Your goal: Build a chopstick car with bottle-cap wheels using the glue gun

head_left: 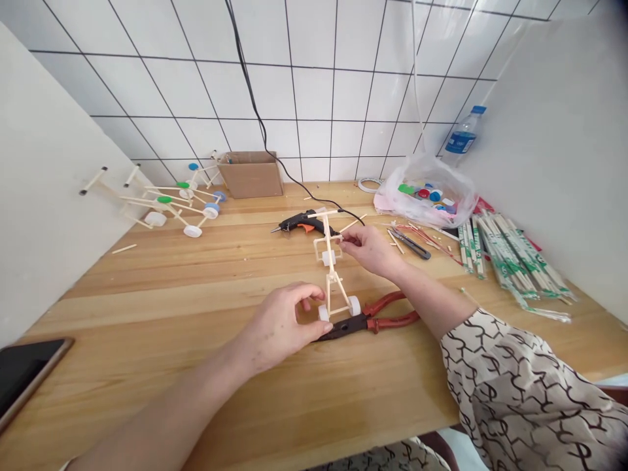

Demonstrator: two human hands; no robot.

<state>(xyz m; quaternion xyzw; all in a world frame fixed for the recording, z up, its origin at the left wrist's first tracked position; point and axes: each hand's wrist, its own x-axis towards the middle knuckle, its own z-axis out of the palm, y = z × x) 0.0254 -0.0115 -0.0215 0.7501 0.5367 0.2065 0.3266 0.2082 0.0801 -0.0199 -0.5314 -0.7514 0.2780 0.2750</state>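
Observation:
A small tricycle-like model [332, 268] of wooden sticks with white bottle-cap wheels stands in front of me, its two-wheeled end nearest. My left hand [289, 314] curls round the near left wheel [324, 313], thumb below it and fingers above. My right hand [370, 248] pinches the right side of the stick frame around the far wheel [328, 258]; its fingertips partly hide the stick. Pliers with red handles [387, 314] lie just under the near wheels. Behind the model rests a black glue gun [301, 222] with an orange trigger.
Finished-looking stick models [181, 203] stand at the left by a cardboard box [252, 175]. A plastic bag of bottle caps [426, 196], a bottle [461, 139], a utility knife [411, 243] and wrapped chopsticks [520, 255] are at the right. A phone [29, 376] lies at the left edge.

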